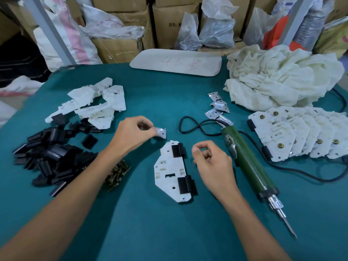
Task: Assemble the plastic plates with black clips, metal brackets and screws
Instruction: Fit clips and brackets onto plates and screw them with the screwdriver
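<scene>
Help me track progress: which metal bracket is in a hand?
The bracket pinched in the left hand, above the white plate; the others lie on the table.

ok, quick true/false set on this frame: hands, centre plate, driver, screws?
1. Left hand pinches a bracket. True.
2. The centre plate is bare. False: two black clips sit on its right edge.
3. Right hand grips the driver. False: the driver lies untouched to that hand's right.
4. Screws lie piled by the left forearm. True.
</scene>
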Motion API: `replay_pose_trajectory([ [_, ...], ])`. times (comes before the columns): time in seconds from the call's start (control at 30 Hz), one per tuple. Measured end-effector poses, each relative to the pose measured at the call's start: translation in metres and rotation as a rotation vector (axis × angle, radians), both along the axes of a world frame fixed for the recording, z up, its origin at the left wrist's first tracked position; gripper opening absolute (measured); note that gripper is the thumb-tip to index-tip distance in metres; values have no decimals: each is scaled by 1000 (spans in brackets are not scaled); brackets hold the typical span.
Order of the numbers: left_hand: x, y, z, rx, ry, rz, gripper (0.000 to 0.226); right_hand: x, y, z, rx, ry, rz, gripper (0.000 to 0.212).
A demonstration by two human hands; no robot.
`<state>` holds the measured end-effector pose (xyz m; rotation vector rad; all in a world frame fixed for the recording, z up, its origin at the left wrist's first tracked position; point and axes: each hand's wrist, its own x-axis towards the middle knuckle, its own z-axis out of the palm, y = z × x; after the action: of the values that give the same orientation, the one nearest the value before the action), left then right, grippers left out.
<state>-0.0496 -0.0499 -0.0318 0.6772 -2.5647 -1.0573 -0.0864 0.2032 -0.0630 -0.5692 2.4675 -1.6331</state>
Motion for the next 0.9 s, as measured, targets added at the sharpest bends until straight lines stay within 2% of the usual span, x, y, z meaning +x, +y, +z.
replay_pose_trajectory([
  [0.07,16,-10,-4,-82,-55,-86,16,0,-1,-1,10,12,2,7],
  [0.2,18,-20,6,-230,-149,-270,58,-7,-8,5,35,-11,8,6],
  [0.3,11,-16,11,-263,-196,-313,58,-14,-20,16,74,-52,60,12],
  [0.4,18,-14,16,-238,-114,-290,52,-17,-29,18,114,-36,78,16],
  [0.5,34,-5,29,-187,-40,-320,58,-21,-29,16,134,-63,92,19],
  [0.7,36,33,35,-284,-153,-433,69,-19,-28,16,262,22,158,26],
  [0.77,36,37,33,-291,-158,-434,69,-20,-27,15,213,-48,142,24],
  [0.9,41,40,28,-305,-122,-407,67,-23,-27,13,-87,-321,130,17],
])
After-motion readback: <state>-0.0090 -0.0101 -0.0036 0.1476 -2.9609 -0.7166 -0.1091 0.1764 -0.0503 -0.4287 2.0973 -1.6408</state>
